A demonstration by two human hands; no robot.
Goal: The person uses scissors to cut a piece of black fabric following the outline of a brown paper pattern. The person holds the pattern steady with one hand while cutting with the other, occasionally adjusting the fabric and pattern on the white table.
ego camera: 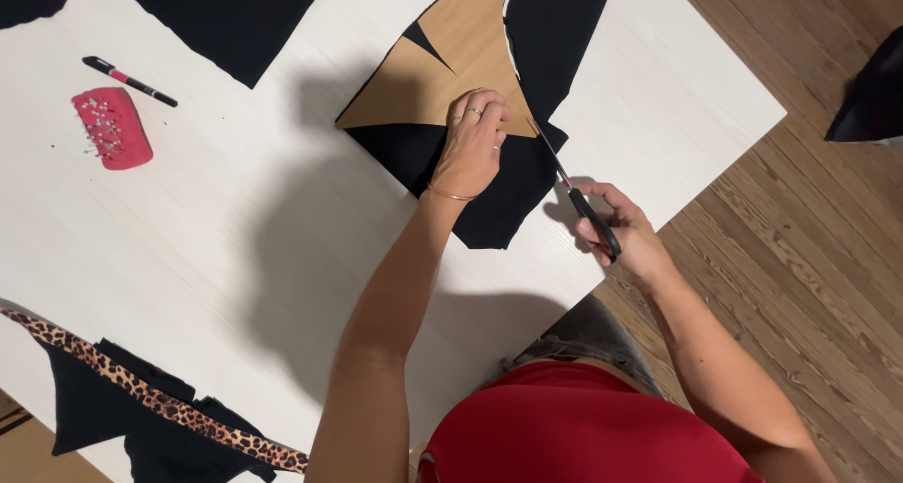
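Here the left hand (473, 142) presses flat on a brown paper pattern (442, 64) over black fabric (489, 187) on the white table (235, 220). The right hand (616, 224) grips black scissors (574, 196) at the pattern's edge, above the wooden floor (809, 257).

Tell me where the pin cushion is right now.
The red pin cushion lies on the white table at upper left, just below the black marker, far from both hands.

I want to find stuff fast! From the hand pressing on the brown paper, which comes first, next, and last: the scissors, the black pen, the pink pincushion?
From the left hand, in the head view:
1. Scissors, just to its right, in the right hand.
2. Black pen, far across the table toward the upper left.
3. Pink pincushion, below the pen, slightly farther.
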